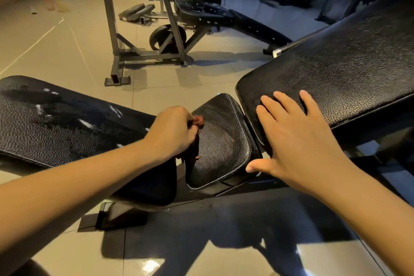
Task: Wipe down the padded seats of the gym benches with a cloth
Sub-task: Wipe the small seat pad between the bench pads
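My left hand grips a small bunched reddish-brown cloth against the left edge of a small black padded seat. Only a bit of the cloth shows past my fingers. My right hand lies flat with fingers spread on the lower end of the long black back pad, which rises to the upper right. Its thumb reaches down beside the small seat's right corner. Another black bench pad lies to the left, with wet streaks and worn white spots on its surface.
A grey metal rack with weight plates stands on the tiled floor behind the benches. A further black bench sits beyond it, with loose plates on the floor. The bench frame runs below the seat.
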The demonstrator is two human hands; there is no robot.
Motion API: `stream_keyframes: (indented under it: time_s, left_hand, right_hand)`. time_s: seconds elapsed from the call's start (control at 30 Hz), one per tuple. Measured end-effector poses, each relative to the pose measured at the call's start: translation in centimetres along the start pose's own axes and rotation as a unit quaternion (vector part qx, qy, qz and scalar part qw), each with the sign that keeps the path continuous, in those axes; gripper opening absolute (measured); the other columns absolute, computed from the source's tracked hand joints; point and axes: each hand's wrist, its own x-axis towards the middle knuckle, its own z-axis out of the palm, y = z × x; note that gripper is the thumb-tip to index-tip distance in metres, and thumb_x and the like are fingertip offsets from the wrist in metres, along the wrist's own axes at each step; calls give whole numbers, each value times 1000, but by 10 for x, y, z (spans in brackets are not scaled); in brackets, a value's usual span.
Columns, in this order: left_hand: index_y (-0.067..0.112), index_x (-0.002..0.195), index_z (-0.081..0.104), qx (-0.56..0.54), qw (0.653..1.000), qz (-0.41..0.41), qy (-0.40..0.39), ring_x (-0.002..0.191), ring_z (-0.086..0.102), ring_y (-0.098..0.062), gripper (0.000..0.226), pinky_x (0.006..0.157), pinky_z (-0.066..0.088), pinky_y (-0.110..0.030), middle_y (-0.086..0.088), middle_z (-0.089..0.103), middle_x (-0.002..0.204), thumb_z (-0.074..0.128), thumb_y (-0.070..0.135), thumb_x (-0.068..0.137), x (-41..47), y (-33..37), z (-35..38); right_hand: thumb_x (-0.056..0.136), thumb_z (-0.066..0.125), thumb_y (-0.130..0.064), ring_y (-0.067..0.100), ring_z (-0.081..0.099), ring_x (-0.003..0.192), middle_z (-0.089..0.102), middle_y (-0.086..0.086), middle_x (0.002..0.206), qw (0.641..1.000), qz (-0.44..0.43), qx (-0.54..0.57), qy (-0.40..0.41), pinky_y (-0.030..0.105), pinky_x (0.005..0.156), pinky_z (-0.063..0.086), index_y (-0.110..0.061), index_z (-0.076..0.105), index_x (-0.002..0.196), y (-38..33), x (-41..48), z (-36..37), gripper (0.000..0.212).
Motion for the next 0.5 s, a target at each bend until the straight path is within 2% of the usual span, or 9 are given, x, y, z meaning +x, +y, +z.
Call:
stream_keyframes:
  time_s: [0.03, 0.17, 0.23, 0.37, 0.4, 0.5]
  left_hand:
    - [20, 109, 79, 4, 1000, -5, -1, 67, 50, -13, 23, 62, 32, -26, 3, 56, 78, 65, 30, 94, 0, 1, 0]
    - [29, 119, 75, -75, 986, 148, -23, 84, 56, -12, 27, 71, 40, -28, 7, 60, 96, 66, 31, 93, -28, 32, -16]
    - [26, 118, 75, -72, 982, 173, -32, 85, 59, -14, 27, 72, 46, -31, 5, 62, 96, 65, 31, 94, -19, 31, -16]
    - [15, 111, 78, -19, 1000, -17, 5, 92, 63, -29, 25, 75, 46, -35, -7, 68, 96, 65, 30, 95, 27, 1, -1]
    - [15, 110, 78, -7, 1000, -15, 7, 89, 62, -27, 25, 72, 44, -33, -6, 66, 93, 65, 30, 95, 28, 3, 1]
    - [21, 116, 77, -13, 991, 132, 6, 85, 60, -21, 26, 73, 48, -36, 0, 61, 94, 65, 29, 94, 12, 26, -7]
  right_hand:
    - [52, 73, -84, 38, 44, 140, 54, 18, 145, 1000, 0, 1, 2, 65, 116, 29, 0, 56, 137, 0, 0, 1, 120]
    - [50, 74, -82, 40, 47, 138, 56, 19, 143, 1000, -2, 5, 13, 65, 114, 30, 1, 58, 135, 0, 0, 2, 120]
    - [51, 74, -82, 40, 46, 139, 56, 20, 144, 1000, -2, 5, 14, 65, 114, 30, 1, 58, 135, 1, 0, 3, 119]
    - [53, 73, -82, 40, 46, 139, 55, 20, 144, 1000, -3, 5, 11, 66, 114, 30, 1, 58, 136, 0, -1, 1, 119]
    - [53, 73, -82, 40, 46, 139, 55, 20, 144, 1000, -3, 6, 12, 66, 114, 31, 1, 58, 136, 0, -2, 1, 119]
    - [52, 74, -81, 41, 46, 139, 56, 21, 143, 1000, -5, 7, 15, 67, 113, 31, 2, 58, 135, 1, -1, 3, 119]
